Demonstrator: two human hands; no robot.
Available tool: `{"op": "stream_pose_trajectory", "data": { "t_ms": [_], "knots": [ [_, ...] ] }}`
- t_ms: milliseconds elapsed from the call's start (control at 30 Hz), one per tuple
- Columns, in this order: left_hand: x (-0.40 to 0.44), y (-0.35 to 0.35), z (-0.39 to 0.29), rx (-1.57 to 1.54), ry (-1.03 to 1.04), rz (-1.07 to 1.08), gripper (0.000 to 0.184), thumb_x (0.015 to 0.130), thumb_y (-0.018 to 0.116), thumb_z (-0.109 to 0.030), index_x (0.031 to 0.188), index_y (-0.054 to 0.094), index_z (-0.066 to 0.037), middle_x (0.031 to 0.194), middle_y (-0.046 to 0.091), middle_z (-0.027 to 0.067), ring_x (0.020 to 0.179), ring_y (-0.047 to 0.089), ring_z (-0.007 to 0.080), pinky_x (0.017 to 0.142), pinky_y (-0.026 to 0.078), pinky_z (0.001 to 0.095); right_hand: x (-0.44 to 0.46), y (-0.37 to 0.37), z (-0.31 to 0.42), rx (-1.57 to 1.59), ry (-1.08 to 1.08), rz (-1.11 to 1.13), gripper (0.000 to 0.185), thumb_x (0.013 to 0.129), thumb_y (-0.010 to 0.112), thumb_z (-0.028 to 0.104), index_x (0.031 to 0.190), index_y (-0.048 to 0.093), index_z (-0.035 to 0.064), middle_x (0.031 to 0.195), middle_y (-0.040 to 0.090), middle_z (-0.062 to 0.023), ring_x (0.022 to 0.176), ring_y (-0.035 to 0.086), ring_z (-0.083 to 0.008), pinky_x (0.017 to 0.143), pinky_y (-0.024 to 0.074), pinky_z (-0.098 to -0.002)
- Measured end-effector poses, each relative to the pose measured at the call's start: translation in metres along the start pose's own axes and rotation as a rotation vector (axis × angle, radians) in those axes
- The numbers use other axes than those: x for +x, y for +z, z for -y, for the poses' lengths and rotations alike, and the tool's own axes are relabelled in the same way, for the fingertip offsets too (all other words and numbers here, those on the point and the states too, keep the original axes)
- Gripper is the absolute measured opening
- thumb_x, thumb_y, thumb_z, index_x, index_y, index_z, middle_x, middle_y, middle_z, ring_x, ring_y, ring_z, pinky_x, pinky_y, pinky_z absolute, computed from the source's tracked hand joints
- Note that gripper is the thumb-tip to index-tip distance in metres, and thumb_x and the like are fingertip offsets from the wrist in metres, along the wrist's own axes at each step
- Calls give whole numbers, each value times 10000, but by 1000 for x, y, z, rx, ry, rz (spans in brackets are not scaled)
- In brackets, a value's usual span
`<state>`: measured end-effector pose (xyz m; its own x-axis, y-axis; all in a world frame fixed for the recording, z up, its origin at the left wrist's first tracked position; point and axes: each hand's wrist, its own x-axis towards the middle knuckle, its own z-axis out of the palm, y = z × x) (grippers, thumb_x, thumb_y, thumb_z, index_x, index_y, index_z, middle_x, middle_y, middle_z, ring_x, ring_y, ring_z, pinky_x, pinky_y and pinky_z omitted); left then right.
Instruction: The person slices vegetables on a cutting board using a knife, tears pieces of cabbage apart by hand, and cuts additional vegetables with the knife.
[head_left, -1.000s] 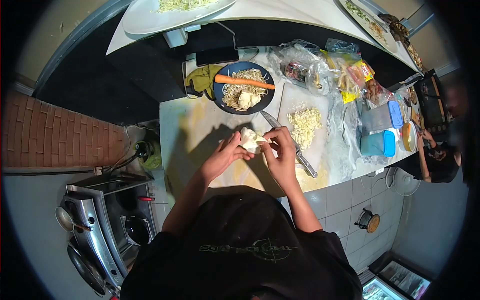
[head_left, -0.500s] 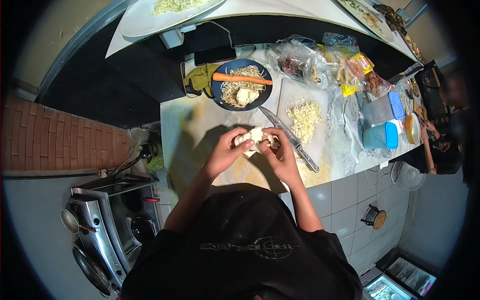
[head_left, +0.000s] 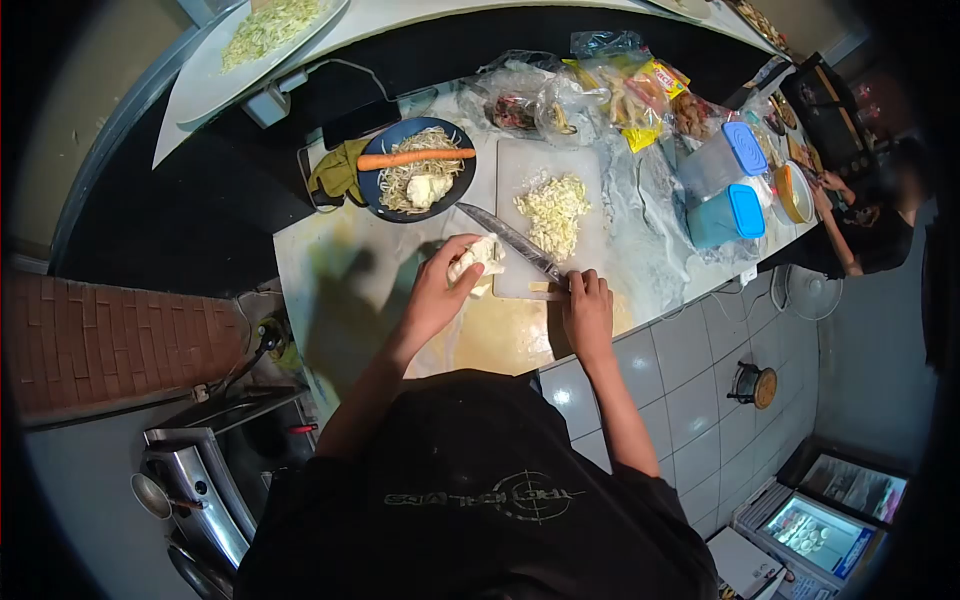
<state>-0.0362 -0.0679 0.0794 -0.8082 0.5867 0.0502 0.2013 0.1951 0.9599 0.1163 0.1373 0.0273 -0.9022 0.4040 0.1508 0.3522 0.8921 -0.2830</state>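
My left hand [head_left: 436, 290] is closed around a piece of cauliflower [head_left: 480, 255] beside the left edge of the white cutting board [head_left: 515, 165]. Over the board's near edge, my right hand [head_left: 590, 318] has its fingers wrapped round the handle of a large knife [head_left: 508, 236]. The blade slants across the board, tip toward a dark blue plate [head_left: 466, 182]. Chopped pale pieces [head_left: 553, 215], apparently cauliflower, are heaped on the board. A carrot [head_left: 415, 158] lies across bean sprouts [head_left: 438, 140] on the plate, with another cauliflower chunk [head_left: 428, 190] in front.
A green cloth [head_left: 338, 174] lies left of the plate. Plastic bags of food [head_left: 620, 95] line the back of the counter. Two blue-lidded containers [head_left: 728, 215] stand at the right, near another person [head_left: 880, 225]. A raised ledge [head_left: 400, 38] runs behind.
My right hand has left the cauliflower and moved right onto the knife handle. My left hand keeps the cauliflower alone. The camera view has shifted, moving the counter leftward in the picture.
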Motion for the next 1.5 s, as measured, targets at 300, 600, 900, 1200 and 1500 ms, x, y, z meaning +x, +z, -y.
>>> {"op": "stream_pose_trajectory", "data": {
  "t_ms": [300, 600, 900, 1200, 1500],
  "knots": [
    [2, 6, 0, 458, 267, -10, 304, 823, 722, -92, 1120, 660, -70, 987, 610, 86, 978, 529, 297, 894, 426, 390, -18, -5, 8, 161, 61, 43, 282, 796, 584, -44, 1061, 488, -32, 1051, 517, -220, 904, 567, -423, 753, 483, -488],
    [-1, 54, 36, 725, 482, 80, 435, 831, 714, -157, 1257, 642, -110, 1112, 572, 56, 1076, 523, 268, 932, 405, 407, -57, -32, 13, 628, 311, 74, 144, 975, 537, 61, 1075, 470, -18, 729, 589, -243, 663, 606, -425, 598, 460, -442],
    [-8, 67, 47, 793, 523, 132, 375, 880, 647, -127, 1250, 623, -68, 1303, 544, 110, 1230, 499, 308, 1020, 397, 435, -75, -34, 16, 746, 445, 120, 174, 985, 582, 163, 1010, 532, -2, 593, 530, -117, 462, 412, -172, 470, 336, -345],
    [12, 52, 51, 532, 396, 9, 247, 842, 658, -28, 1085, 615, -40, 1067, 612, 97, 1020, 564, 310, 871, 470, 408, -78, -32, 22, 769, 475, 134, 202, 993, 587, 200, 1016, 547, 3, 583, 527, -101, 472, 396, -140, 465, 326, -335],
    [17, 51, 60, 507, 446, -46, 137, 811, 707, -34, 930, 639, -37, 1077, 608, 92, 976, 562, 302, 843, 473, 399, -82, -37, 36, 664, 395, 185, 205, 1007, 542, 180, 1043, 522, -21, 592, 567, -198, 515, 567, -382, 507, 407, -425]
  ]
}}
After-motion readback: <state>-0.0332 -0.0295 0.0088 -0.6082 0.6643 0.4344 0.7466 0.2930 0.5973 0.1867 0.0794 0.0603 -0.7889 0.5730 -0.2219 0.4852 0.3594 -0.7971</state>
